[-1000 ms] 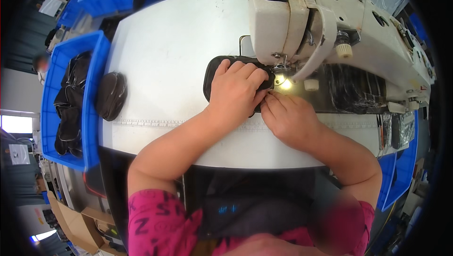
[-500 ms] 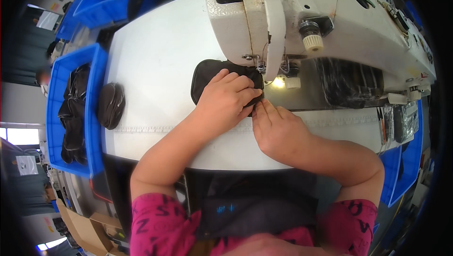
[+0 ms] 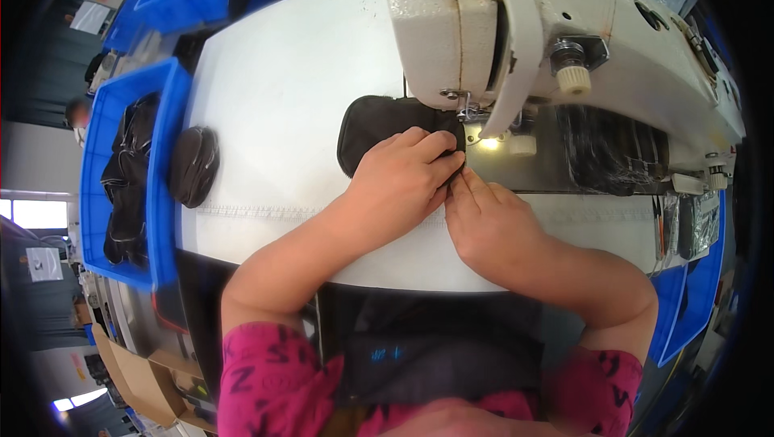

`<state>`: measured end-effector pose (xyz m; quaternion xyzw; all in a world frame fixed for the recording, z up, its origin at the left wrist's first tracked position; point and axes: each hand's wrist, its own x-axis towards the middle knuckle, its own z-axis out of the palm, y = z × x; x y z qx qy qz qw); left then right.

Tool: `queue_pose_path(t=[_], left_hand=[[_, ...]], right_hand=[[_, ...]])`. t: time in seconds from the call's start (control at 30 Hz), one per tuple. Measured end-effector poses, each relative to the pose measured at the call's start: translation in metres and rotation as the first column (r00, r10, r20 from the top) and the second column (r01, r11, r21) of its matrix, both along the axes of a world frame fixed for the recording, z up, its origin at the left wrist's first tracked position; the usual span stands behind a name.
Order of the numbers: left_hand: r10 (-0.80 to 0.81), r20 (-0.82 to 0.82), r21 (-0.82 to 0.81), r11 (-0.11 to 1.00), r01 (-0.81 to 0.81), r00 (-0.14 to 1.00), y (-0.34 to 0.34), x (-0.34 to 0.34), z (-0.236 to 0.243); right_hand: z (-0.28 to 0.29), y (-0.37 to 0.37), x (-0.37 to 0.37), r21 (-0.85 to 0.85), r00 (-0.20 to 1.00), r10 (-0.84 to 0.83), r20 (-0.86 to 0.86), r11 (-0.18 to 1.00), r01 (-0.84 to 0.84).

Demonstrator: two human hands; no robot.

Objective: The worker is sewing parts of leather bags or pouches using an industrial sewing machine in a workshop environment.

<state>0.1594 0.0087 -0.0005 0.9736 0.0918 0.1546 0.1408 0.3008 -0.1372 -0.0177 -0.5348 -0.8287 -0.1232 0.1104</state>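
Note:
A black fabric pouch [image 3: 371,135] with rounded corners lies flat on the white table, its right edge at the needle of a white sewing machine [image 3: 439,34]. My left hand [image 3: 403,175] rests on the pouch's front right part, its thumb and fingers closed on the edge. Close beside it, my right hand [image 3: 492,215] pinches the same edge just in front of the needle. Both sets of fingertips nearly meet there, hiding that corner. The machine's lamp lights the plate right of the needle.
At the left, a blue bin [image 3: 167,195] holds several black pieces, and a stack of black pieces [image 3: 195,167] stands beside it. A plastic-wrapped black bundle [image 3: 617,151] lies under the machine arm. A ruler strip [image 3: 266,212] crosses the table; small tools [image 3: 659,223] lie far right.
The view has shifted slightly, so the machine sits further right. The pouch has turned a little against the needle, and both hands keep their hold on its edge.

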Motion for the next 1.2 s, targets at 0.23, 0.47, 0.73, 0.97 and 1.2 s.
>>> queue_pose_path(t=[0.23,0.47,0.73,0.97,1.2], left_hand=[[0.013,0.085,0.085,0.996,-0.021,0.996,0.009,0.005,-0.009],[0.021,0.100,0.075,0.997,-0.029,0.995,0.019,0.009,-0.013],[0.020,0.130,0.113,0.993,-0.035,0.991,0.015,0.009,-0.014],[0.027,0.158,0.223,0.973,-0.062,0.987,0.014,0.013,-0.018],[0.061,0.089,0.130,0.989,-0.072,0.994,0.020,0.010,-0.011]], right_hand=[[0.002,0.006,0.003,0.000,1.000,-0.026,-0.015,1.000,0.026],[-0.002,0.010,0.010,0.018,0.998,-0.071,0.000,0.997,0.071],[0.001,0.008,0.011,-0.026,0.997,-0.079,0.001,0.997,0.079],[-0.004,0.014,0.010,-0.040,0.991,-0.111,-0.078,0.993,0.108],[-0.008,0.017,0.017,0.019,0.991,-0.104,-0.083,0.994,0.105]])
